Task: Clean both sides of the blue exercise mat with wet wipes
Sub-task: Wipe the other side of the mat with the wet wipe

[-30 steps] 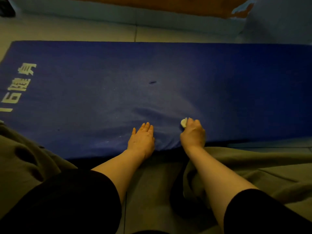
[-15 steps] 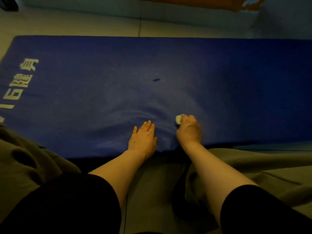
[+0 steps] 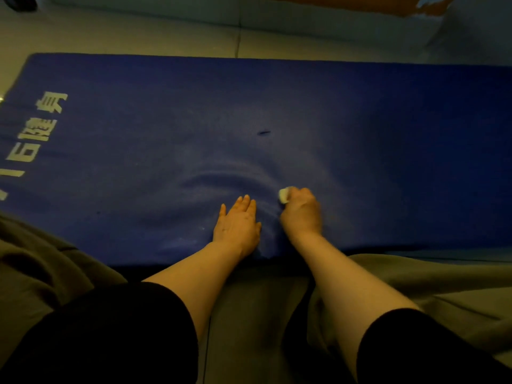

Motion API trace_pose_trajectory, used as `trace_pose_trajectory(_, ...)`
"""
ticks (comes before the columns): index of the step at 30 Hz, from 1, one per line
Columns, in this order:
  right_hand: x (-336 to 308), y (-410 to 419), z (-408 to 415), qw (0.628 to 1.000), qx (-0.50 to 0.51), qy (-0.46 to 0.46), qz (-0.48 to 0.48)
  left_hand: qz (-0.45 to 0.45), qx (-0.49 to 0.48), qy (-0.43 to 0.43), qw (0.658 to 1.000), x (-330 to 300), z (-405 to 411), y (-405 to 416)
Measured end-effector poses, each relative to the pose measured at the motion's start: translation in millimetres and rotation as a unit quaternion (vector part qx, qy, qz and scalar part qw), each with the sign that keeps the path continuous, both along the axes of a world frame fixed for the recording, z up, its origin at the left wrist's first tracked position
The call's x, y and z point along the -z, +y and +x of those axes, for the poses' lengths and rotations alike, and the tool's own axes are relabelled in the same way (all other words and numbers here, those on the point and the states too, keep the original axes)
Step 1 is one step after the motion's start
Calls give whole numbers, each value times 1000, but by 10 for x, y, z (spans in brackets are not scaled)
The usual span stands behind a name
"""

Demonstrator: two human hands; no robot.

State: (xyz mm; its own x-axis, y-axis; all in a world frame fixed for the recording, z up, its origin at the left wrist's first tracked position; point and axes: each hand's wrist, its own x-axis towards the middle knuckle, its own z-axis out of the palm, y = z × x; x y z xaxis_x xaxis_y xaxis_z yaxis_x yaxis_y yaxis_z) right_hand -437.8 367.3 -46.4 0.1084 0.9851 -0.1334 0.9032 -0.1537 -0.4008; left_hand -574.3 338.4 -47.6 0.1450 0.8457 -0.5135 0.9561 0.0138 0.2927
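The blue exercise mat lies flat across the floor, with pale printed characters at its left end. My left hand presses flat on the mat near its front edge, fingers straight. Just to its right, my right hand grips a small bunched white wet wipe against the mat. The mat surface is wrinkled into curved folds beyond both hands. A small dark mark shows on the mat farther out.
Pale tiled floor runs beyond the mat to a wall base. Olive-grey fabric lies on the floor at the front right and front left. An orange patch sits at the top edge.
My right hand with the wipe has slid leftward along the mat toward my left hand. The wrinkles in the mat have deepened. My left hand stays in place.
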Motion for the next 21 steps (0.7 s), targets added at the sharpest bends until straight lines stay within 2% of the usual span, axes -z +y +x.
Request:
trace_pose_trajectory(2,65,-103,-295,996,-87,28,-7,-4,-1,-14,1000,51,-12,32)
trace_pose_trajectory(4,127,-84,-352,992,-121,22,-14,-7,7,-15,1000,81,-41,86)
trace_pose_trajectory(6,134,60,-130,997,-74,8,-2,-7,20,3,1000,63,-84,194)
trace_pose_trajectory(9,70,286,319,999,52,-15,7,-4,19,17,1000,-2,-171,401)
trace_pose_trajectory(11,34,333,358,997,75,-26,7,-9,14,19,1000,-25,-221,513)
trace_pose_trajectory(14,97,220,-26,999,-44,19,20,-22,13,17,1000,18,-222,603)
trace_pose_trajectory(17,219,131,-330,986,-161,39,-20,-28,17,-2,999,102,-180,649)
trace_pose_trajectory(19,253,261,-233,990,-136,19,-16,-35,15,-4,999,154,-176,660)
trace_pose_trajectory(21,263,438,24,998,-54,14,11,-43,19,0,999,194,-179,663)
